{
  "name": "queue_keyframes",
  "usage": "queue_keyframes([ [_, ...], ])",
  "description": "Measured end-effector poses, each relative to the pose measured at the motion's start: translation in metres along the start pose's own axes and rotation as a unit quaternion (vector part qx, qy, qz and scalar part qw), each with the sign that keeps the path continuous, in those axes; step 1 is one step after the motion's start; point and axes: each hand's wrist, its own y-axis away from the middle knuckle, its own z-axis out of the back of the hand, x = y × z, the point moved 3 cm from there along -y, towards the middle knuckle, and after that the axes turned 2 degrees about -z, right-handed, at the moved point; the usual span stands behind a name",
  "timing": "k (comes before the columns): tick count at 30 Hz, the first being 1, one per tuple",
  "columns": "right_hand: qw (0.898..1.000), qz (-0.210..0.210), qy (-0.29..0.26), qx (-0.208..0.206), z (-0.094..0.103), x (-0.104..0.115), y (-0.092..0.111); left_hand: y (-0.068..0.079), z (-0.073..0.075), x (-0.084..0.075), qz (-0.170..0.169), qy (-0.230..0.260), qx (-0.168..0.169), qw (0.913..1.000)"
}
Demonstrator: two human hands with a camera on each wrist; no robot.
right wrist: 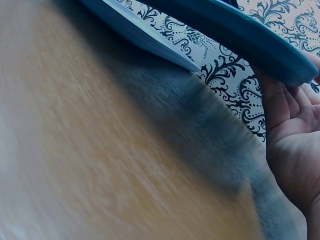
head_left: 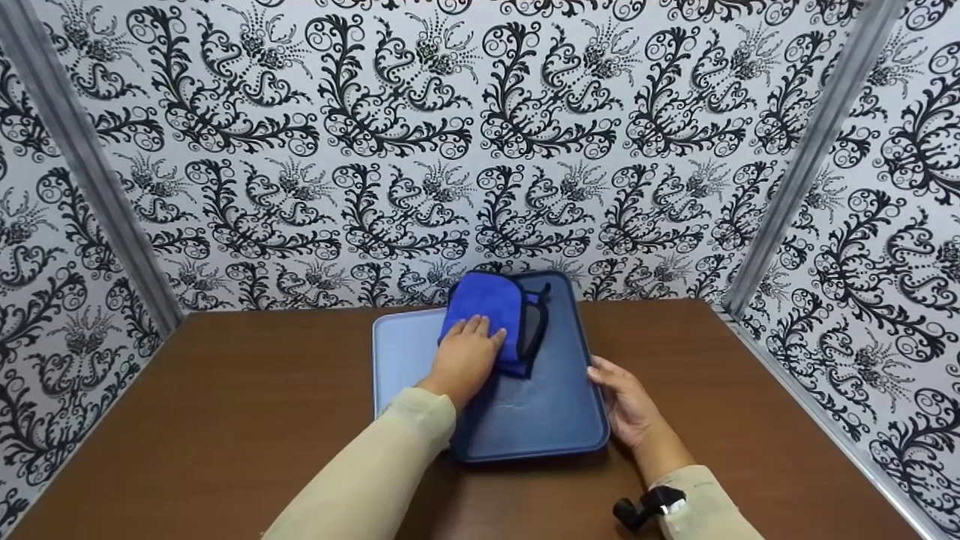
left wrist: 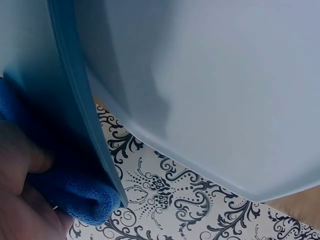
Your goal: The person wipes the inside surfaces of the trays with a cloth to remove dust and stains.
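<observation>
A dark blue rectangular tray (head_left: 547, 420) is raised off the table and tilted, overlapping a pale blue tray (head_left: 397, 352). On the dark tray lies a folded bright blue cloth (head_left: 487, 300) with black edging and a grey side. My left hand (head_left: 469, 356) rests on the cloth, its fingers laid over it in the head view. In the left wrist view, the cloth (left wrist: 90, 197) bulges into a fold beside that hand. My right hand (head_left: 626, 401) holds the dark tray's right edge; the right wrist view shows the fingers under its rim (right wrist: 295, 70).
A brown wooden table (head_left: 262, 405) spreads beneath the trays. Walls with a black-and-white scroll pattern (head_left: 450, 150) stand behind and at both sides. A black strap device (head_left: 649, 506) sits on the right wrist.
</observation>
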Motion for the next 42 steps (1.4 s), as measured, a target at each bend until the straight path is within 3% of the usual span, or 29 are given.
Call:
queue_keyframes([
  [9,1.000,-0.001,0.015,0.014,-0.001,0.000,0.000,0.002,-0.002,0.014,0.026,0.004,-0.004,0.9997],
  [20,1.000,-0.010,0.024,0.002,-0.003,0.000,0.001,0.002,-0.005,0.019,0.063,-0.001,-0.046,0.9970],
  [25,0.999,-0.008,0.024,0.020,-0.002,0.001,0.001,-0.001,-0.008,0.021,0.096,0.054,-0.045,0.9929],
  [30,0.999,-0.004,0.020,0.035,-0.002,0.001,0.001,0.000,-0.005,0.020,0.118,0.122,-0.078,0.9823],
  [34,0.999,-0.001,0.012,0.050,-0.003,0.002,0.002,0.000,-0.003,0.018,0.125,0.174,-0.094,0.9724],
  [42,0.998,-0.001,0.005,0.059,-0.003,0.000,0.002,-0.006,0.001,0.002,0.126,0.249,-0.090,0.9558],
])
